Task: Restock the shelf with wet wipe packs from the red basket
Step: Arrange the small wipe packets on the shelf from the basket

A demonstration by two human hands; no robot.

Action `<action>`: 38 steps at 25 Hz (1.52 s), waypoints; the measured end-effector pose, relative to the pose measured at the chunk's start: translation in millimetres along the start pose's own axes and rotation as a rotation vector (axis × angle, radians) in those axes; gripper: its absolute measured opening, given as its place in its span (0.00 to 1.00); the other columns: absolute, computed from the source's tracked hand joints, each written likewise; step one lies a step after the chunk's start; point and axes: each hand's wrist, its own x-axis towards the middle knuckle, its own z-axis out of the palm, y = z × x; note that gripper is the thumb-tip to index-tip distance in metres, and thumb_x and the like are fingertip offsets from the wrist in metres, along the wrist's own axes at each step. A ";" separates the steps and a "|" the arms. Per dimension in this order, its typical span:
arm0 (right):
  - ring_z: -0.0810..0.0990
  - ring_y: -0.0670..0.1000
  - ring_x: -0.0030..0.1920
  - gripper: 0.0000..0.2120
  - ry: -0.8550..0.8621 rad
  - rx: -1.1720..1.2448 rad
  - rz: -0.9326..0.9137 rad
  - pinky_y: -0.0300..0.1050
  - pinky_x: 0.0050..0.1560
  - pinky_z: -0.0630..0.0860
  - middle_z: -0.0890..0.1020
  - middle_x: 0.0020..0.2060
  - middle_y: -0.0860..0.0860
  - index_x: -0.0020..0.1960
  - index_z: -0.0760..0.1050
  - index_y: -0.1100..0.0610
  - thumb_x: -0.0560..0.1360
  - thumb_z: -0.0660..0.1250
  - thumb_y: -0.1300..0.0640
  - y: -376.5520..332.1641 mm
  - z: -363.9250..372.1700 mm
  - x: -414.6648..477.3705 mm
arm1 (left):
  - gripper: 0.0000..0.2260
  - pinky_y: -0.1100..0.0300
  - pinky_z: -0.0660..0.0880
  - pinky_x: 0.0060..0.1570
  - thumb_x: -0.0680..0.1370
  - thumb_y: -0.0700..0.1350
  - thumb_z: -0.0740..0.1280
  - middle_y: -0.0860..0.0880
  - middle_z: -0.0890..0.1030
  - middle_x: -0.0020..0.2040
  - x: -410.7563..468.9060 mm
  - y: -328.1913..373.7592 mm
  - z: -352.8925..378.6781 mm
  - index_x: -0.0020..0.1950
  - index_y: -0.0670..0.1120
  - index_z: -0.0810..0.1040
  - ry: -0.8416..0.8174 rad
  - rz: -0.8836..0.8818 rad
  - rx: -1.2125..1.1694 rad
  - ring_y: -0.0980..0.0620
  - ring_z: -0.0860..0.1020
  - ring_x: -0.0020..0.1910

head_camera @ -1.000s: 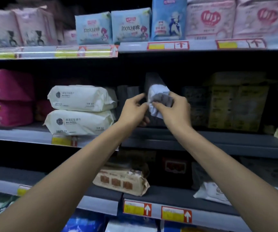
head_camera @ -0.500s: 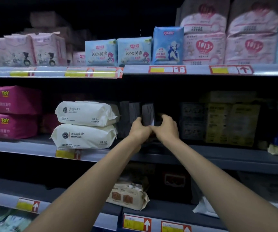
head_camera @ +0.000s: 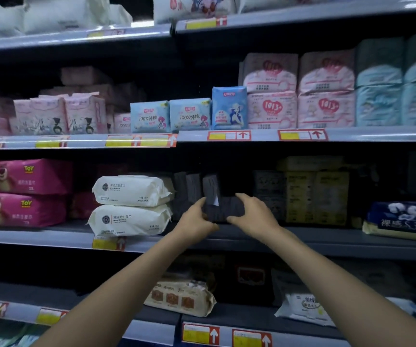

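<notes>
Your two hands reach forward to the middle shelf (head_camera: pixel 327 240) and hold one dark grey wet wipe pack (head_camera: pixel 224 209) between them. The pack lies lengthwise, low over the shelf board near its front edge; in the dim light you cannot tell whether it rests on the board.

Your left hand (head_camera: pixel 197 219) grips the pack's left end, fingers curled up against it. Your right hand (head_camera: pixel 252 214) grips the right end, fingers over the top edge and thumb underneath.

Just behind the pack stands a row of upright dark packs (head_camera: pixel 189 189), one with a pale label showing above your fingers. To the left of your hands, two white wet wipe packs (head_camera: pixel 130 190) sit stacked one on the other at the shelf front. Farther left are two pink packs with a bear print (head_camera: pixel 26 176), also stacked. To the right of your hands stand dull yellow packs (head_camera: pixel 314 194), and near the right edge lies a dark blue pack (head_camera: pixel 402 216).

On the shelf below, a beige pack (head_camera: pixel 179 296) lies between your forearms.
</notes>
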 end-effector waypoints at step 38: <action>0.50 0.65 0.82 0.55 -1.300 -0.281 0.122 0.62 0.79 0.57 0.49 0.82 0.59 0.84 0.38 0.50 0.74 0.72 0.36 207.3 245.7 -428.0 | 0.42 0.43 0.71 0.70 0.79 0.71 0.60 0.47 0.62 0.82 -283.9 -276.6 242.9 0.86 0.57 0.47 -0.944 -0.005 0.787 0.41 0.66 0.78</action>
